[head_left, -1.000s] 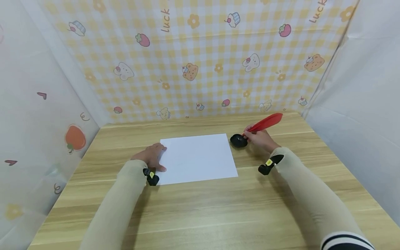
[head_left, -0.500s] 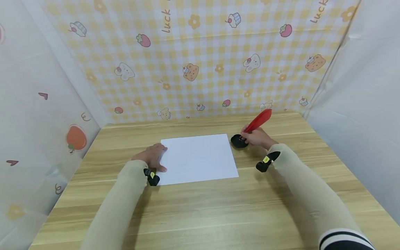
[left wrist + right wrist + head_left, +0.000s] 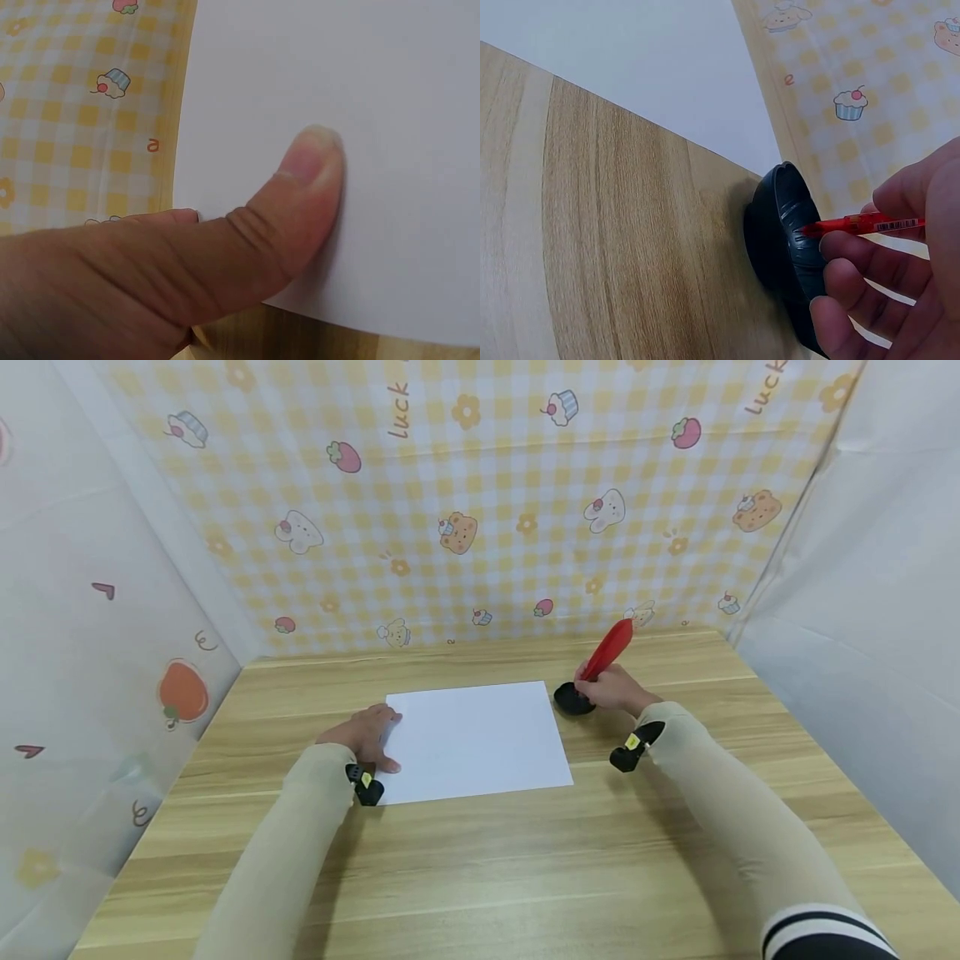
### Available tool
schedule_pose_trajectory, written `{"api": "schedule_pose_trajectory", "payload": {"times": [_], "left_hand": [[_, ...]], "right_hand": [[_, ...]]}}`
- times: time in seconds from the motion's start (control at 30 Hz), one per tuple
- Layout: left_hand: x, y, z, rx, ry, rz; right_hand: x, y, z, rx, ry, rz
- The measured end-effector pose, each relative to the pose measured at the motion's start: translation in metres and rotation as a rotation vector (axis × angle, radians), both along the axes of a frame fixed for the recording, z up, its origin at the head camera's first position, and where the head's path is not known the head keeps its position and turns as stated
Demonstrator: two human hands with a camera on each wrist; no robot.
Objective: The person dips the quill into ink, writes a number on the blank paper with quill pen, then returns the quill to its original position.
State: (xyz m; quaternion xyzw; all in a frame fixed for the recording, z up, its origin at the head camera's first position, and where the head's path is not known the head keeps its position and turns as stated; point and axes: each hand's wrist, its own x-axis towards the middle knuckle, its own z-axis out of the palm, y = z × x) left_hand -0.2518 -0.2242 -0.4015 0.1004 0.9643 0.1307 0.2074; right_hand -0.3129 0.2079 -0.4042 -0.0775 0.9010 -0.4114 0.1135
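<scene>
A sheet of white paper (image 3: 480, 743) lies on the table, and my left hand (image 3: 367, 739) rests across its left edge. In the left wrist view the thumb (image 3: 304, 176) is stretched out over the sheet. Right of the paper, my right hand (image 3: 611, 687) pinches a red feather pen (image 3: 609, 647) low on its barrel, the plume rising up and to the right. The pen's point is at the ridged inside of a small black dish (image 3: 567, 699). Seen from the right wrist, this flower-shaped dish (image 3: 769, 232) stands near the paper's corner, with the curled fingers against its rim.
The wood-grain table (image 3: 480, 877) reaches back to a yellow checked cloth (image 3: 495, 585) with printed figures. White sheets hang as walls at the left (image 3: 135, 652) and right (image 3: 870, 610). Each wrist carries a small black camera.
My right hand has shifted slightly left towards the dish. The red feather pen has swung to a more upright tilt. My left hand and the paper have stayed put.
</scene>
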Motion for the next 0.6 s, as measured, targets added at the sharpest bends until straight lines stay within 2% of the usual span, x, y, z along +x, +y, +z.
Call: {"api": "schedule_pose_trajectory", "payload": {"times": [0.33,0.6], "left_hand": [[-0.0006,0.0013,0.0024,-0.001,0.007,0.005],[-0.0011,-0.0006,-0.0008,0.011,-0.014,0.017]], "right_hand": [[0.0014,-0.0019,0.0005,0.037,-0.006,0.010],[-0.0005,-0.0005,-0.0034,0.067,0.042,0.033]]}}
